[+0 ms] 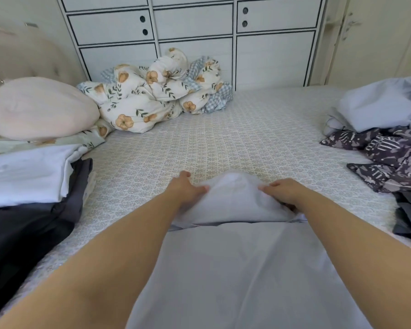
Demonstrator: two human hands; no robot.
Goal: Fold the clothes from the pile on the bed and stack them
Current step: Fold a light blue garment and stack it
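On the bed (247,129), our left hand (188,189) and right hand (284,192) each grip the cloth (235,269), its long axis running away from us.

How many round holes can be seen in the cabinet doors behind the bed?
4. Two sit one above the other on the left door, and two likewise on the right door. Others may lie outside the view.
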